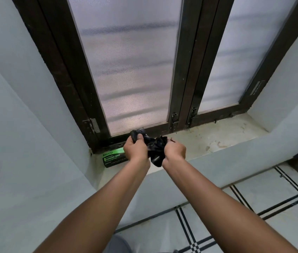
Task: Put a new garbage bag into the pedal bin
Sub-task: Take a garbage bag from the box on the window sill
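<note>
While standing at the sill: I am separating one bag.
Left hand (pixel 135 147): gripping the garbage bag (pixel 154 149).
Right hand (pixel 174 150): pinching it too.
Next: shaking it open.

Soft window backlight (edges bowed)

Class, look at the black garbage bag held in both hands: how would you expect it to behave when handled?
The black garbage bag is probably floppy: it crumples and sags between the left hand and right hand. Likely very light, since a loose grip holds it. Its glossy film suggests it may be slippery.
</note>
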Motion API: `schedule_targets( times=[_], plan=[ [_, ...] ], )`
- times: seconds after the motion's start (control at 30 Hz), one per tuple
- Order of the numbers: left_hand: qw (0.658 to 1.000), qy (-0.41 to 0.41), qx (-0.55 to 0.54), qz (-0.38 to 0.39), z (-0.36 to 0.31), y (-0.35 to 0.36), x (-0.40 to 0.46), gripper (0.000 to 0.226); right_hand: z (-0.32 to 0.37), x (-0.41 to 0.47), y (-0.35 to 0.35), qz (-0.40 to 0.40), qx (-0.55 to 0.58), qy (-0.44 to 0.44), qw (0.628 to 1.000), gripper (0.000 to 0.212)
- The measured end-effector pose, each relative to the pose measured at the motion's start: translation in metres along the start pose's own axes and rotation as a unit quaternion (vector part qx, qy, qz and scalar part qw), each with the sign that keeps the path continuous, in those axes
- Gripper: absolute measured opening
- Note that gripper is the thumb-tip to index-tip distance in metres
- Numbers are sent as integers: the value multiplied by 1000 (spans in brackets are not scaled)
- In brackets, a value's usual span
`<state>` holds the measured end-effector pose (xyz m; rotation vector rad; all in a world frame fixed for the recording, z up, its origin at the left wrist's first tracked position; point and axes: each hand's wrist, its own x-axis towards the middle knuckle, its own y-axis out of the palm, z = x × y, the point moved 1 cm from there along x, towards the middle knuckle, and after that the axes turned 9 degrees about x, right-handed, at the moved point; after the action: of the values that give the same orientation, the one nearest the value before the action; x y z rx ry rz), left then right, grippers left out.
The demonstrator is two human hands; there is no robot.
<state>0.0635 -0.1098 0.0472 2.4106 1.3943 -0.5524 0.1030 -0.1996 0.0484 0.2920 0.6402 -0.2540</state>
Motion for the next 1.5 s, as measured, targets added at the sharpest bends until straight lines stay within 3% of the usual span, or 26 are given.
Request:
schedule_targets(
  times=[0.07,0.13,0.27,0.33,0.4,0.47,0.6,0.83,0.93,1.03,1.1,1.13,1.23,1.37,1.5],
  plan=[
    [998,-10,-29,-53,-6,-6,7,23,10,6,-9,-73,36,-12,997,26],
    [997,-17,-36,-71,-11,-14,15,22,24,12,-21,-95,64,-2,993,26],
    [998,-32,-44,18,-15,-10,19,17,33,9,-17,30,130,67,989,4],
    [996,-50,-26,65,-15,-7,15,13,29,12,-10,98,174,73,977,27],
    [993,-72,-2,97,-16,-10,14,3,24,23,-7,100,118,52,987,45],
    [991,-88,30,92,-18,-17,15,13,15,43,-4,101,33,37,994,63],
    [989,-87,47,112,-23,-27,22,9,1,77,-5,126,-165,-43,977,55],
    [966,-6,225,126,-18,-48,39,16,5,104,-5,124,-409,-257,867,43],
    [966,-6,236,106,-14,-53,43,13,5,118,-5,125,-463,-322,816,23],
    [971,-12,222,86,-6,-51,43,20,6,125,-11,97,-565,-386,722,29],
    [974,-13,205,93,-1,-49,41,18,6,126,-15,81,-589,-395,700,32],
    [975,-11,197,99,3,-48,41,15,6,127,-17,88,-585,-385,708,33],
    [976,-8,177,127,10,-44,41,9,8,125,-26,114,-472,-323,812,37],
    [974,-2,165,157,15,-32,36,8,8,108,-43,142,-276,-246,918,40],
    [970,20,178,162,12,-24,31,17,7,96,-50,184,-187,-156,952,41]
  ],
)
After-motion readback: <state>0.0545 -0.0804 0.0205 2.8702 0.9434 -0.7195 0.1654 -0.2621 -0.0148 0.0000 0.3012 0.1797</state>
